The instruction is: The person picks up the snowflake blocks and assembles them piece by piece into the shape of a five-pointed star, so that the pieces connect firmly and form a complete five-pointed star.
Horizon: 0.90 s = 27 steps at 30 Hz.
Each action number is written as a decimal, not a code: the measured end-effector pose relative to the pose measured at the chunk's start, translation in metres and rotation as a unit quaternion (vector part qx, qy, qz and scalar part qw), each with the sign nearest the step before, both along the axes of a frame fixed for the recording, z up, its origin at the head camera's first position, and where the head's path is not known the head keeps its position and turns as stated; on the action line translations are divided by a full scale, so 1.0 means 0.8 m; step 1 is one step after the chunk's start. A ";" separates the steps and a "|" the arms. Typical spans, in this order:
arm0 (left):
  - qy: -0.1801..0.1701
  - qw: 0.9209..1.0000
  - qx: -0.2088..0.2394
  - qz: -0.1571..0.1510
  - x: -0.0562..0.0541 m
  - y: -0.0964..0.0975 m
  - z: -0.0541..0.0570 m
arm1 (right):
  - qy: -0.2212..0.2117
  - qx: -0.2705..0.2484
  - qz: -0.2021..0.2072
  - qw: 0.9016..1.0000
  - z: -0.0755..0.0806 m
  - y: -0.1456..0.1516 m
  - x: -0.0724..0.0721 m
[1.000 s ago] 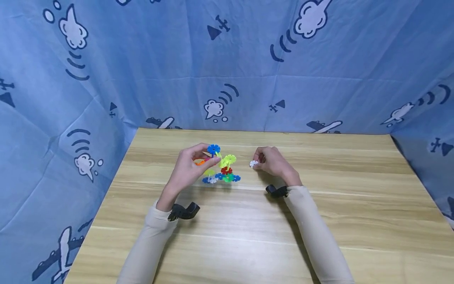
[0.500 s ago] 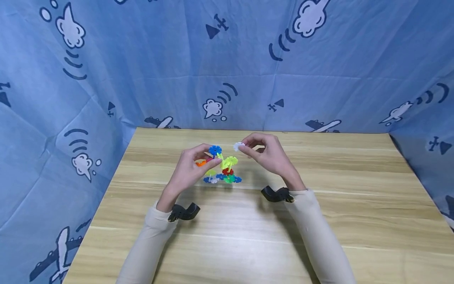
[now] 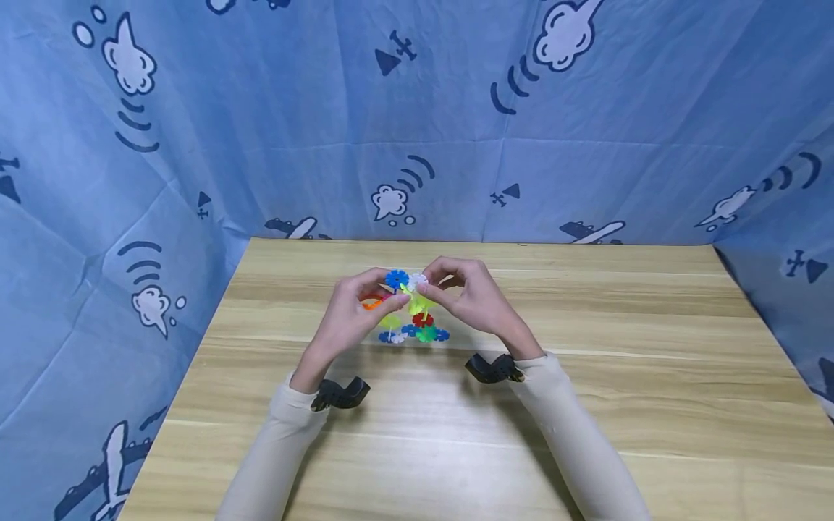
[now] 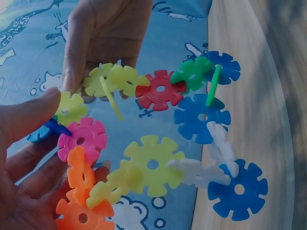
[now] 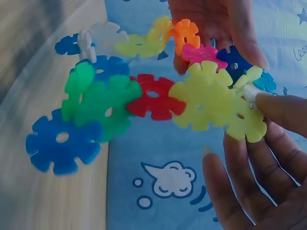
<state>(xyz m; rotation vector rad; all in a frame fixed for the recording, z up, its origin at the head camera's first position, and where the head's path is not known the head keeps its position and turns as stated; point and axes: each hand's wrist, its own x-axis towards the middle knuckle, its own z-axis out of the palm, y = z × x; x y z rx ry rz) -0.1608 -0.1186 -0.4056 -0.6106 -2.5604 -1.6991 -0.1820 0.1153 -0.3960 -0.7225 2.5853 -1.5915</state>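
Observation:
A ring of interlocking flower-shaped plastic discs hangs between both hands, linking yellow, red, green, blue, white, orange and pink pieces. My left hand (image 3: 345,311) grips the ring near the pink disc (image 4: 88,132) and a dark blue one (image 5: 234,61). With thumb and fingers my right hand (image 3: 481,300) pinches a white disc (image 3: 418,280), mostly hidden behind the thumb in the right wrist view. That white disc meets the yellow discs (image 5: 204,98) at the ring's upper side. The red disc (image 4: 160,90) sits between yellow and green (image 4: 193,75) ones.
Beneath the hands lies a wood-grain table (image 3: 417,449). A blue patterned cloth (image 3: 443,108) rises behind its back edge and along both sides. Each wrist carries a black camera mount (image 3: 340,394).
My right hand has lifted the white disc off to the right and brought it left, up against the ring. My left hand has kept its grip, almost in place.

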 end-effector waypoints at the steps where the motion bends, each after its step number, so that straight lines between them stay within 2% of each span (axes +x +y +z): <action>1: -0.001 1.000 0.004 0.000 0.000 0.000 0.000 | 0.002 0.005 0.004 1.000 0.000 0.000 0.000; 9: -0.007 1.000 0.011 0.011 -0.001 -0.004 0.003 | 0.013 0.052 0.032 0.998 0.001 0.005 0.000; 16: 0.000 1.000 0.013 0.016 -0.002 -0.006 0.002 | 0.047 0.094 0.058 0.993 0.000 0.003 0.001; 27: 0.015 1.000 0.015 0.022 -0.001 -0.004 0.001 | 0.049 0.098 0.037 0.993 -0.002 -0.004 0.004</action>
